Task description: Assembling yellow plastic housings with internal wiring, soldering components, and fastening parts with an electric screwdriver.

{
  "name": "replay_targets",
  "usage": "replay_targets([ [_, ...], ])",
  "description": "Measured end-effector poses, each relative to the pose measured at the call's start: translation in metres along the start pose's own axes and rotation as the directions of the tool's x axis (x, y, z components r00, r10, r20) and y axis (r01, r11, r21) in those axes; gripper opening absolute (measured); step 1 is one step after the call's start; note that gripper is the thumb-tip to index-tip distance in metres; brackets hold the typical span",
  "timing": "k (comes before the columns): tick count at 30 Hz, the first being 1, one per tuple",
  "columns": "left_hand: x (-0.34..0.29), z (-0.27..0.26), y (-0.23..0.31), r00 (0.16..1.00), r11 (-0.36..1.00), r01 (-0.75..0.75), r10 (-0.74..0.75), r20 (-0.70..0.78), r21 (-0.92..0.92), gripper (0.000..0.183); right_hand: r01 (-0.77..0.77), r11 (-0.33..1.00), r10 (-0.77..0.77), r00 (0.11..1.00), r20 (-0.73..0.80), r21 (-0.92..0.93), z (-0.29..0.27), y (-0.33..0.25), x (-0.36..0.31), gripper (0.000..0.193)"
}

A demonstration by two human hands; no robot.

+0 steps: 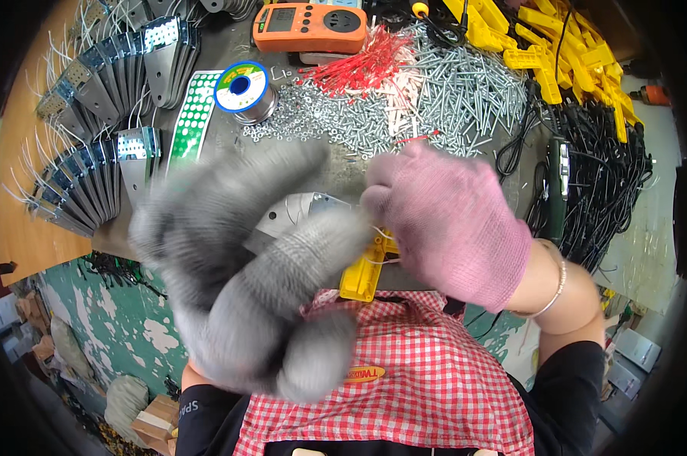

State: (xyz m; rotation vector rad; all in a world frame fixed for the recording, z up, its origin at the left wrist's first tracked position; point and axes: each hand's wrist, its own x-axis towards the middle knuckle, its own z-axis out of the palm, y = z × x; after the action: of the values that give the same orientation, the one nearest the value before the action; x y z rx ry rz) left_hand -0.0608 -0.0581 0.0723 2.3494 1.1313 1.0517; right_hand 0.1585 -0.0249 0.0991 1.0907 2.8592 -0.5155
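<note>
My left hand [260, 258], in a grey glove, is smeared by motion, its fingers spread apart. Beneath it a grey metal plate with a hole [282, 216] shows between the fingers, sharper than the hand. Next to the plate is a yellow plastic casing [362, 277], close to the front edge of the table, with pale wire beside it. My right hand [450, 220], in a pink glove, is closed just above the casing's right end. Its fingertips are turned away, so what they grip is hidden. A thin red piece [419, 139] shows just beyond its knuckles.
Beyond my hands lie heaped screws [465, 91], small nuts [282, 121] and red leads [358, 64]. A solder spool [256, 106] stands near an orange meter [310, 29]. Fanned metal plates with wires [77, 182] fill the left; yellow casings [556, 53] and black cables [602, 175] lie right.
</note>
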Motion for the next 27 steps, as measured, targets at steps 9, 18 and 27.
replay_targets([
  [9,0.074,0.031,0.015,0.948,0.955,-0.195,0.242,0.206,-0.225,0.059,0.218,0.559,0.230,0.886,-0.402,0.800,0.077,-0.012,0.003,0.047],
  [18,0.065,0.005,-0.002,0.958,0.842,0.053,0.109,0.265,-0.536,0.053,0.220,0.779,0.268,0.730,-0.629,0.587,0.044,-0.007,0.016,0.014],
  [27,-0.013,0.009,-0.058,0.827,0.979,-0.033,-0.087,0.555,0.202,0.080,0.204,0.977,-0.206,0.864,-0.460,-0.056,0.018,0.079,-0.004,0.011],
])
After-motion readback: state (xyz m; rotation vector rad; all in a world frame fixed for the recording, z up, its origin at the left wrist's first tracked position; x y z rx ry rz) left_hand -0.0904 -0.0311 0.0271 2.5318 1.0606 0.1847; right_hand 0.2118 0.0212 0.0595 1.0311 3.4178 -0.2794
